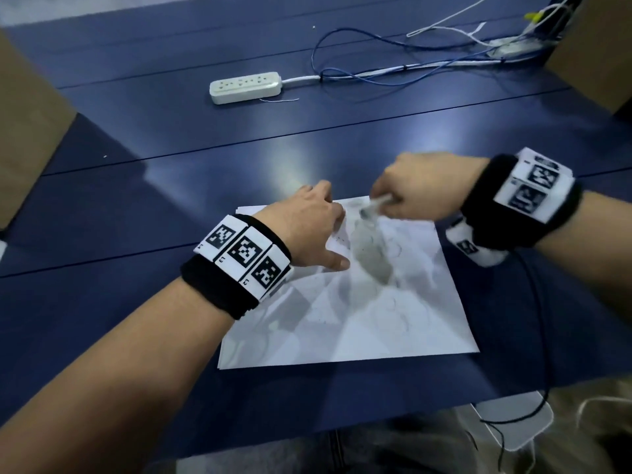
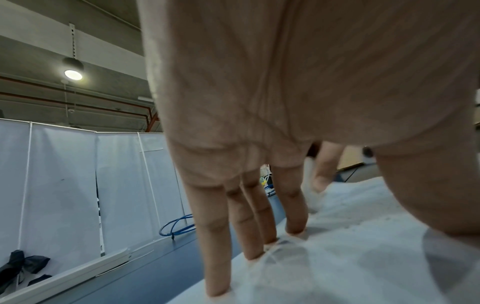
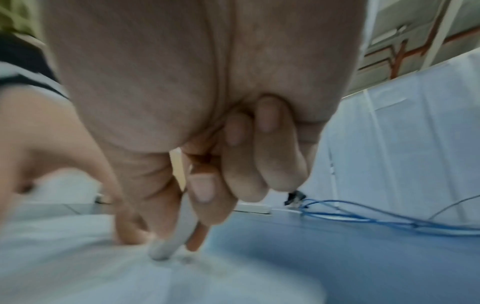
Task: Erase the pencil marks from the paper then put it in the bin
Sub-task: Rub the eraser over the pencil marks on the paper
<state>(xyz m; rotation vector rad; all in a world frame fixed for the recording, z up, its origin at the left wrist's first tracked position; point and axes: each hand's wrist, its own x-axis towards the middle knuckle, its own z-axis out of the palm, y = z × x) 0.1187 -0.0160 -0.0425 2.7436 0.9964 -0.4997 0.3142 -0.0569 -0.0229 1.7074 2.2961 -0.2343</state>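
The worktop [image 1: 171, 186] is dark blue. The paper [image 1: 376, 323] is white with a grey smudge. The eraser [image 1: 374, 206] is white-grey. The power strip [image 1: 244, 87] is white, one cable [image 1: 345, 75] blue. The wristbands [image 1: 219, 289] are black with black-and-white square-patterned tags [image 1: 244, 253].

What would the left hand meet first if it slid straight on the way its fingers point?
Probably bare table past the paper's far edge. The left hand points away and slightly right; the power strip lies farther, roughly along that line, though depth is unclear.

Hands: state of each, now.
Left hand: open, fingers straight, pressing the paper.
Right hand: pinching the eraser against the paper.
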